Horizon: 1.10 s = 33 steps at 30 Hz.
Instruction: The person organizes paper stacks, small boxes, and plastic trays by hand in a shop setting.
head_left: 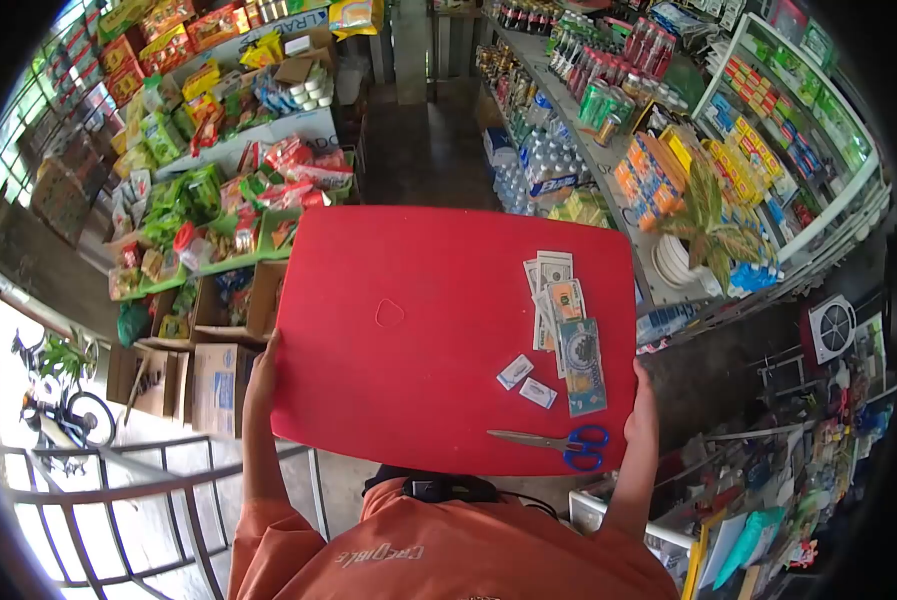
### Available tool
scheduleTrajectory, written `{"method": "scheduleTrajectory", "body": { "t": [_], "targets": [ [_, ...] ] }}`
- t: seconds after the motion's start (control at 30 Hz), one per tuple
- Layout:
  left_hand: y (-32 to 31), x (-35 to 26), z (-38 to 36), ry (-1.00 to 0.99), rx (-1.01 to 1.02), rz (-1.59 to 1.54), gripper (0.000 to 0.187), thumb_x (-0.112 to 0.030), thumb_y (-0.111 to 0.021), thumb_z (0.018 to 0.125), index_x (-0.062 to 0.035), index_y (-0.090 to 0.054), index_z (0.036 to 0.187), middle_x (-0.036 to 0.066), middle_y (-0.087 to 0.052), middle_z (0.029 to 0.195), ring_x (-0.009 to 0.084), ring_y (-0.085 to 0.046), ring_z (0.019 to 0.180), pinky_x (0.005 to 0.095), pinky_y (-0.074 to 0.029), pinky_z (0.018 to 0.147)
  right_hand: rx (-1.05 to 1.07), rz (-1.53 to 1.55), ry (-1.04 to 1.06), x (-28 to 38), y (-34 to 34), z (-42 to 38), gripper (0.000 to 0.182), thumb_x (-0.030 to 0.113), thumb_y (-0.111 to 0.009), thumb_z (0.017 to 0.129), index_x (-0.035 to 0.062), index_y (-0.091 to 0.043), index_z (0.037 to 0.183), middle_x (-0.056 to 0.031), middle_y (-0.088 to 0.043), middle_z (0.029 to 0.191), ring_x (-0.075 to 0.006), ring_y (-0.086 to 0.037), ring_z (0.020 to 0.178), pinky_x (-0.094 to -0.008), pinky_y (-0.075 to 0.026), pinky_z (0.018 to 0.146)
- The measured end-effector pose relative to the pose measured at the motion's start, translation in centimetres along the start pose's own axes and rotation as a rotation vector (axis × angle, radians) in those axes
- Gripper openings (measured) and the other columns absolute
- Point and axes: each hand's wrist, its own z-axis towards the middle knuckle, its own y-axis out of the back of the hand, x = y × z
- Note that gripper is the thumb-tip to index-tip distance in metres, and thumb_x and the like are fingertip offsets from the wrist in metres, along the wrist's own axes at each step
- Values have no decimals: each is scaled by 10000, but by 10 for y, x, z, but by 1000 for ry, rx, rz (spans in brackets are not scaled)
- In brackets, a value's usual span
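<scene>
A red tabletop [408, 330] with rounded corners spans the middle of the view, close in front of my body. My left hand [262, 375] grips its left edge, and my right hand [642, 410] grips its right edge; the fingers are partly hidden beneath. On its right side lie overlapping banknotes [580, 365], two small white-and-blue packets [538, 392] below them, and scissors [580, 447] with blue handles, blades pointing left. A thin rubber band [389, 312] rests left of centre. Neither hand touches these smaller things.
Snack shelves [258, 190] stand at left, above cardboard boxes [218, 385]. Bottles [548, 165] and a counter [578, 110] line the right, with a glass display case [798, 130] and a fan [831, 330]. A metal railing [158, 485] curves at lower left.
</scene>
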Motion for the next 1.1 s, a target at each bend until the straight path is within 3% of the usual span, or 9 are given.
{"method": "scheduleTrajectory", "body": {
  "t": [0.07, 0.17, 0.27, 0.37, 0.5, 0.57, 0.6, 0.83, 1.1],
  "targets": [
    [-3, -18, 54, -16, 80, -81, 664, -486, -489, 1034, 74, -534, 1389, 150, -603, 1356, 195, -568, 1242, 319, -425, 1062, -7, -34, 63, 14, -35, 35, 575, 433, -627, 956, 35, -570, 1368, -79, -607, 1372, -209, -577, 1247, -362, -430, 1065],
    [-15, -61, 116, -8, 95, -33, 712, -539, -523, 1001, 54, -538, 1395, 140, -625, 1321, 195, -613, 1170, 307, -465, 1013, 1, 16, 49, 37, -83, 68, 555, 407, -625, 963, 39, -568, 1374, -79, -599, 1383, -206, -567, 1257, -363, -425, 1068],
    [-16, -69, 214, -116, 189, -118, 686, -473, -486, 1036, 48, -428, 1478, 129, -424, 1552, 211, -355, 1454, 310, -256, 1189, -6, 32, 136, 59, -130, 111, 528, 384, -631, 964, 44, -576, 1364, -72, -611, 1366, -201, -577, 1244, -358, -433, 1058],
    [-33, -108, 261, -85, 144, -42, 615, -439, -504, 1039, 38, -512, 1426, 108, -577, 1395, 184, -529, 1283, 328, -387, 1101, 16, 67, 99, 96, -165, 135, 500, 373, -648, 956, 53, -593, 1337, -55, -644, 1318, -193, -611, 1198, -354, -460, 1030],
    [-36, -147, 332, -229, 142, 118, 631, -450, -490, 1042, 36, -489, 1445, 93, -573, 1401, 169, -530, 1276, 314, -391, 1093, 22, 44, 43, 133, -220, 149, 482, 360, -632, 978, 43, -589, 1339, -69, -645, 1317, -192, -614, 1193, -360, -469, 1028],
    [-27, -171, 367, -72, 215, 66, 629, -463, -497, 1035, 34, -522, 1418, 89, -604, 1361, 164, -580, 1211, 302, -442, 1037, 27, 43, 29, 152, -252, 173, 469, 352, -622, 988, 38, -591, 1335, -74, -650, 1305, -196, -616, 1189, -359, -472, 1025],
    [-38, -186, 369, -4, 210, 12, 613, -410, -472, 1053, 31, -445, 1478, 127, -509, 1477, 194, -469, 1349, 311, -352, 1124, 22, 69, 41, 165, -268, 171, 464, 341, -607, 999, 35, -578, 1347, -74, -644, 1310, -201, -611, 1196, -358, -473, 1024],
    [-68, -247, 344, 176, 77, 148, 603, -422, -459, 1059, 33, -480, 1454, 112, -536, 1452, 170, -489, 1321, 300, -345, 1119, -129, -10, -40, 192, -285, 173, 483, 361, -572, 1014, 32, -552, 1366, -91, -637, 1310, -214, -619, 1168, -362, -480, 997],
    [-59, -268, 326, 99, 118, 124, 624, -436, -462, 1055, 38, -466, 1461, 120, -526, 1463, 182, -480, 1335, 306, -342, 1120, -182, -71, -31, 199, -292, 156, 546, 390, -580, 1003, 18, -518, 1398, -100, -616, 1345, -223, -597, 1208, -363, -451, 1043]
  ]
}}
